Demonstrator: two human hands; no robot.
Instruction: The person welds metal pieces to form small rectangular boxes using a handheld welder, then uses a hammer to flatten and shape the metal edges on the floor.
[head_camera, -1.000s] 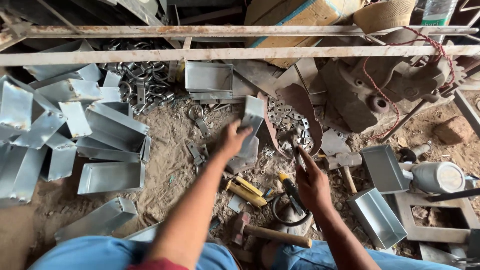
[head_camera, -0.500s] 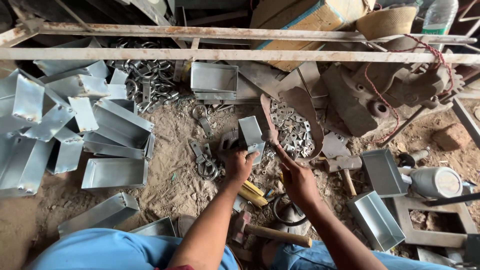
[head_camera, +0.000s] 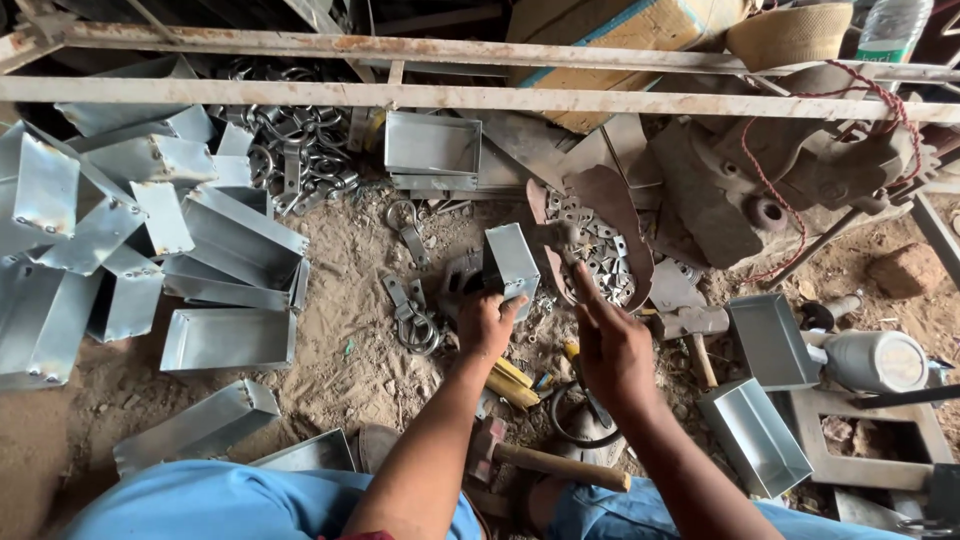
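The left hand (head_camera: 487, 322) gripped a small open box of bright sheet metal (head_camera: 511, 265) by its lower edge, fingers closed on the wall, holding it tilted just above the sandy ground (head_camera: 350, 250). The right hand (head_camera: 610, 345) hovered beside it, empty, fingers loosely spread, one pointing toward a scoop of small metal plates (head_camera: 598, 250). The box was judged light and stiff, thin-walled, likely to dent under a hard squeeze; its cut edges looked sharp, so a hold across a flat wall near a folded corner seemed safest. A hammer (head_camera: 540, 460) lay below the hands; similar boxes (head_camera: 225, 340) were stacked to the left.
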